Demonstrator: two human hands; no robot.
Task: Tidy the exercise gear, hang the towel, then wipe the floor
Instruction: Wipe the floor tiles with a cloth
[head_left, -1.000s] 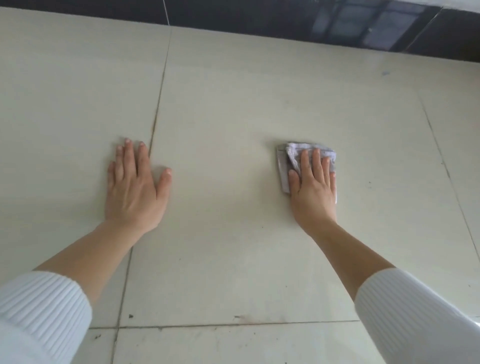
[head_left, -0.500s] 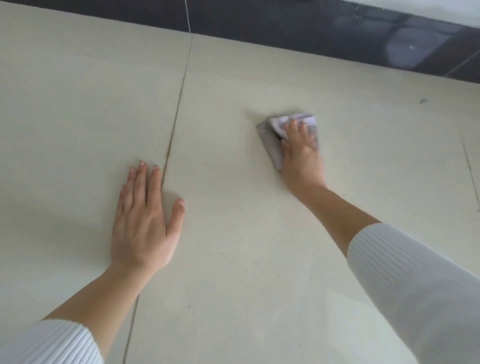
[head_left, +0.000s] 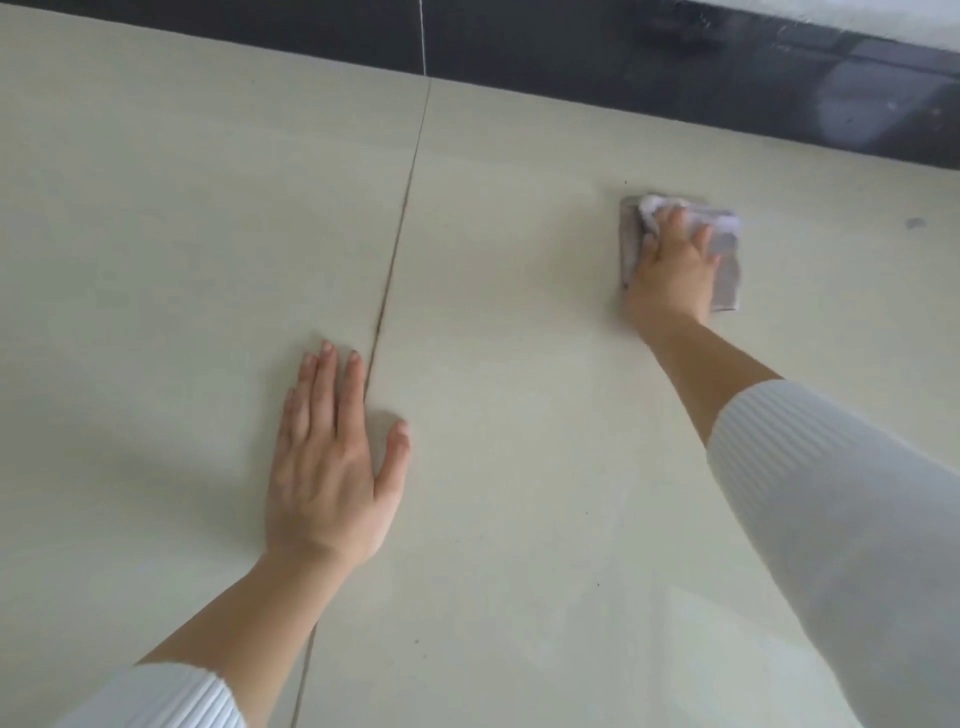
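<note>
Head cam here: I see the left hand (head_left: 327, 467) flat on the near floor (head_left: 156, 260), fingers straight, thumb out. Right arm reaches far right, right hand (head_left: 672, 270) pressing the grey cloth (head_left: 727, 283) down, fingers spread.

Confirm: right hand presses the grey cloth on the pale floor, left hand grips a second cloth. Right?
Not quite. The head view shows the left hand holding nothing, flat on the floor. The right hand does press the grey cloth.
</note>
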